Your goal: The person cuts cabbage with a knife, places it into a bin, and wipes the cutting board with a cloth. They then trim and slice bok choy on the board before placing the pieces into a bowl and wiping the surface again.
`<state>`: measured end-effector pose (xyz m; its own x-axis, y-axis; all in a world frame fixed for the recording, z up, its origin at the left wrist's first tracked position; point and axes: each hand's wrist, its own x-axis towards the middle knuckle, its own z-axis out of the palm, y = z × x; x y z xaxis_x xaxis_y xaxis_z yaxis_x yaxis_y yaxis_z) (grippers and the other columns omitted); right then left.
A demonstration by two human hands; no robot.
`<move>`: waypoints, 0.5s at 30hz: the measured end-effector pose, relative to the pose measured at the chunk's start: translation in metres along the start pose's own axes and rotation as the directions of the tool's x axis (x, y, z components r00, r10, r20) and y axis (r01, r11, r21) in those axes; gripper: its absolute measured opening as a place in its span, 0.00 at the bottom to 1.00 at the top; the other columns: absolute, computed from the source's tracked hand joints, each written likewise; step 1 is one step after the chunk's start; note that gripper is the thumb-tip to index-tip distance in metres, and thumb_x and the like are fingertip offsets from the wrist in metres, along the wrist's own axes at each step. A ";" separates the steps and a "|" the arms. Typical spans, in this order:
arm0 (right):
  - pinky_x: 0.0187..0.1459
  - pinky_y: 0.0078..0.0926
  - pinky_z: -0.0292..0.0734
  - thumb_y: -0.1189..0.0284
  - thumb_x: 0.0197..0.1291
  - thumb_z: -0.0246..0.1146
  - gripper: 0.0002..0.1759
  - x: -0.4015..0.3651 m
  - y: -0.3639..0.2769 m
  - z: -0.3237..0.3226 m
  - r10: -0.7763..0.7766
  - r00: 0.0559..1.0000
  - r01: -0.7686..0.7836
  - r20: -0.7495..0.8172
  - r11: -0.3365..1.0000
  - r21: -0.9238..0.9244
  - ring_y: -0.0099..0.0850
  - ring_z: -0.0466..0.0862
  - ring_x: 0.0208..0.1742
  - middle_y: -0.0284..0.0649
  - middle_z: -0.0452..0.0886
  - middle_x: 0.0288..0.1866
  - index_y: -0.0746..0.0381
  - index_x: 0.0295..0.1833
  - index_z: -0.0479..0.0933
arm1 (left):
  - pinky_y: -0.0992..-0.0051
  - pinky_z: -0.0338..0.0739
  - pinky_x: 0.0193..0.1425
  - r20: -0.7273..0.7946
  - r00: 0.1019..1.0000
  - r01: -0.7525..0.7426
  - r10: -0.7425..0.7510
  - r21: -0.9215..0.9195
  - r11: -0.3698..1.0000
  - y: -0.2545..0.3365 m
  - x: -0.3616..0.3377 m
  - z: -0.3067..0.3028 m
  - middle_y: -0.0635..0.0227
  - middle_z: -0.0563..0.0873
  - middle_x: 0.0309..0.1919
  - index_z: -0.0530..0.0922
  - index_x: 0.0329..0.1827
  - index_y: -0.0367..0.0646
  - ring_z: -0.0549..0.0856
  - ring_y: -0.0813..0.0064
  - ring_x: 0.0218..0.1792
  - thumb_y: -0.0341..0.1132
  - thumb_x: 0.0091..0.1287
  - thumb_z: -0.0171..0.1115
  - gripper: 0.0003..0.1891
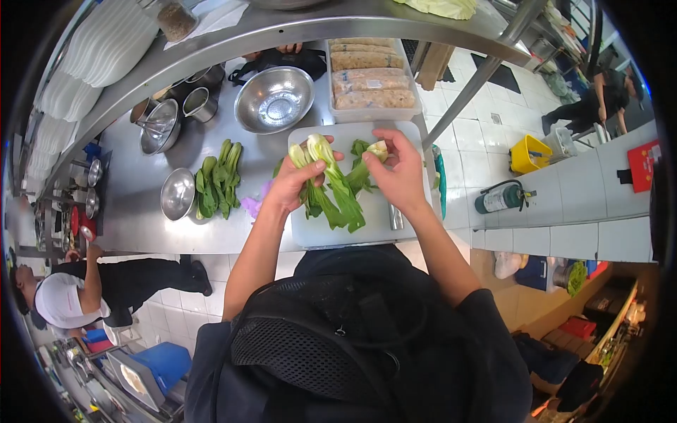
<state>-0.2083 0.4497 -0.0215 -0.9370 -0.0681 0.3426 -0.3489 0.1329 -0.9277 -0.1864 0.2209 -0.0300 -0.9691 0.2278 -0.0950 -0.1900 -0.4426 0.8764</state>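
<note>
Over a white cutting board, my left hand is closed around split leafy greens with pale stalks, their leaves hanging down. My right hand pinches the pale stem end of another leafy piece, just right of the first bunch. What looks like a metal blade lies at the board's lower right, partly hidden by my right wrist. A bunch of whole greens rests on the steel table to the left, beside a small metal bowl.
A large metal bowl and a tub of wrapped packs stand behind the board. More bowls and pots sit back left. A steel shelf arches overhead. Other people are at far left, upper right and lower right.
</note>
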 end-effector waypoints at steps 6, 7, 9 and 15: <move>0.42 0.18 0.81 0.81 0.62 0.74 0.23 0.003 -0.003 0.010 0.104 0.992 -0.113 0.067 0.983 0.147 0.21 0.81 0.41 0.33 0.79 0.41 0.66 0.61 0.77 | 0.84 0.74 0.35 0.018 1.000 0.011 -0.013 0.103 0.995 0.000 -0.003 0.001 0.59 0.91 0.53 0.73 0.73 0.38 0.81 0.85 0.36 0.37 0.66 0.77 0.34; 0.41 0.18 0.81 0.80 0.60 0.76 0.23 0.004 -0.001 0.013 0.086 0.994 -0.095 0.063 0.982 0.163 0.21 0.80 0.40 0.33 0.78 0.40 0.66 0.60 0.77 | 0.83 0.74 0.35 0.021 1.000 0.012 -0.015 0.129 0.992 0.001 -0.003 0.004 0.62 0.91 0.53 0.73 0.73 0.39 0.81 0.85 0.37 0.37 0.66 0.77 0.34; 0.38 0.22 0.78 0.77 0.57 0.78 0.23 0.006 -0.001 0.022 0.022 1.000 -0.022 0.005 0.998 0.065 0.22 0.78 0.36 0.34 0.77 0.38 0.65 0.57 0.78 | 0.83 0.75 0.35 0.027 0.999 0.014 -0.018 0.156 0.988 -0.003 -0.002 0.013 0.64 0.90 0.52 0.73 0.73 0.40 0.81 0.85 0.38 0.36 0.66 0.77 0.33; 0.41 0.30 0.80 0.75 0.61 0.76 0.19 -0.006 0.008 0.044 -0.082 0.995 0.078 -0.053 0.994 -0.074 0.28 0.81 0.37 0.40 0.80 0.39 0.66 0.53 0.77 | 0.81 0.77 0.35 -0.111 0.994 0.008 0.010 0.164 0.986 -0.033 0.001 0.022 0.73 0.86 0.48 0.76 0.69 0.42 0.83 0.84 0.40 0.30 0.67 0.75 0.27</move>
<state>-0.2051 0.4082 -0.0377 -0.9050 -0.0266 0.4246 -0.4210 0.2000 -0.8847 -0.1776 0.2551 -0.0489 -0.9825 0.1251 -0.1382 -0.1696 -0.2921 0.9412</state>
